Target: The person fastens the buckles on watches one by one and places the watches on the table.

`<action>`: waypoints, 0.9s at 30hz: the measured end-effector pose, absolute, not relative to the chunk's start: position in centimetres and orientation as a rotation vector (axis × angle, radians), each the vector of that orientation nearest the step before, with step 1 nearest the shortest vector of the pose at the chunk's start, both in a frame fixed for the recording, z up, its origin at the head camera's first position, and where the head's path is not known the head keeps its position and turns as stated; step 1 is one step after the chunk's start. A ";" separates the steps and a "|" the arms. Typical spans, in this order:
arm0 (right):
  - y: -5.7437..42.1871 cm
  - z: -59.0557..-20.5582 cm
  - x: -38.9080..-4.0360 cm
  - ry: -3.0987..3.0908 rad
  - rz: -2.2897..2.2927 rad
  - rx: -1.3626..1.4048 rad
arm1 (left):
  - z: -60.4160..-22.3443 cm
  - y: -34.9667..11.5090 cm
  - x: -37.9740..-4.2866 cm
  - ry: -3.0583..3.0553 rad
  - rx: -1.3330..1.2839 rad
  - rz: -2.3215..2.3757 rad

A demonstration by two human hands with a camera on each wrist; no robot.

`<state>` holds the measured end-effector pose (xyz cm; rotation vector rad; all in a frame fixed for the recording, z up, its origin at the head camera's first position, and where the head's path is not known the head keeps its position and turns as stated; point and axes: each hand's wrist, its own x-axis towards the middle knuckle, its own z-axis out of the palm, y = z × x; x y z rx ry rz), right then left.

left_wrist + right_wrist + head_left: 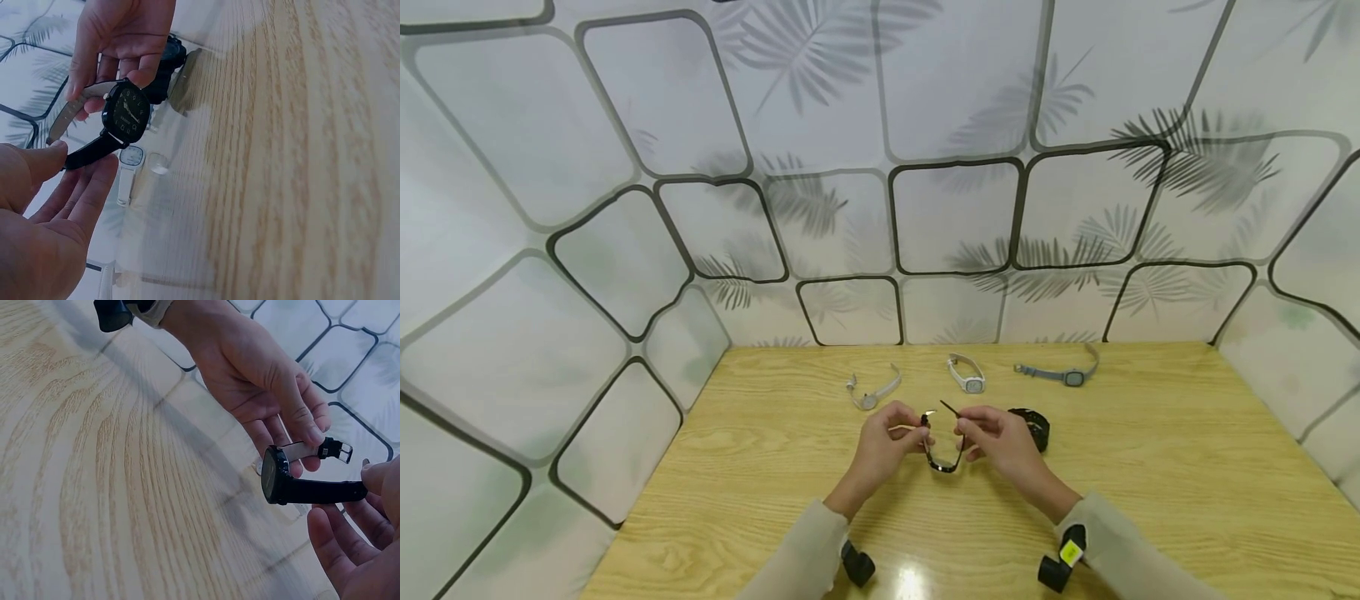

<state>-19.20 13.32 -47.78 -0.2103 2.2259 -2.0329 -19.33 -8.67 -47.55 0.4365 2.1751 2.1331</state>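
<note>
A wristwatch (943,467) with a black square-cornered case and black strap is held above the table, its dial (127,112) facing away from the wall. My left hand (887,442) pinches the strap half that carries the buckle (344,452), thumb against fingers. The other strap half (325,490) is pinched by my right hand (1002,440) near its end. Between the two hands the strap stands unfastened, its ends apart. Just behind my right hand lies a bulky black watch (1037,429), partly hidden by that hand.
Along the back of the wooden table (760,492) lie a white watch with a round face (868,402), a white watch with a squarish face (973,385) and a blue-grey watch (1073,378). A patterned fabric wall (955,217) rises behind the table.
</note>
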 end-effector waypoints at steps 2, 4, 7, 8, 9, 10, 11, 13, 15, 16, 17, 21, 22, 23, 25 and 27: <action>13.3 -47.7 -19.2 2.226 -2.030 -0.212 | -47.6 -8.8 -19.4 2.160 0.420 2.135; 13.3 -47.7 -19.1 2.226 -2.028 -0.217 | -47.7 -8.9 -19.4 2.140 0.409 2.137; 13.3 -47.7 -19.1 2.225 -2.027 -0.222 | -47.7 -9.2 -19.4 2.095 0.378 2.142; 13.3 -47.7 -19.1 2.225 -2.027 -0.225 | -47.7 -9.2 -19.5 2.080 0.369 2.144; 13.3 -47.7 -19.1 2.225 -2.026 -0.228 | -47.7 -9.3 -19.5 2.070 0.364 2.143; 13.3 -47.7 -19.1 2.225 -2.025 -0.232 | -47.7 -9.3 -19.5 2.062 0.354 2.140; 13.3 -47.7 -19.1 2.226 -2.025 -0.237 | -47.7 -9.4 -19.6 2.056 0.346 2.137; 13.4 -47.8 -19.0 2.226 -2.026 -0.252 | -47.8 -9.4 -19.7 2.055 0.338 2.124; 13.4 -47.8 -19.0 2.230 -2.020 -0.258 | -47.9 -9.5 -19.8 2.056 0.330 2.110; 13.4 -47.8 -19.0 2.235 -2.016 -0.263 | -47.9 -9.5 -19.8 2.055 0.325 2.105; 13.4 -47.8 -19.0 2.240 -2.010 -0.267 | -47.9 -9.6 -19.9 2.051 0.325 2.105; 13.4 -47.8 -19.0 2.257 -1.986 -0.280 | -47.9 -9.6 -19.8 2.031 0.323 2.125; 13.4 -47.8 -19.0 2.257 -1.984 -0.287 | -47.8 -9.7 -19.8 2.022 0.324 2.131; 13.4 -47.9 -19.0 2.257 -1.980 -0.293 | -47.8 -9.7 -19.7 2.011 0.321 2.139; 13.5 -48.0 -19.0 2.259 -1.969 -0.311 | -47.7 -9.8 -19.7 1.982 0.306 2.155; 13.6 -48.0 -19.0 2.261 -1.952 -0.341 | -47.6 -10.0 -19.7 1.948 0.291 2.180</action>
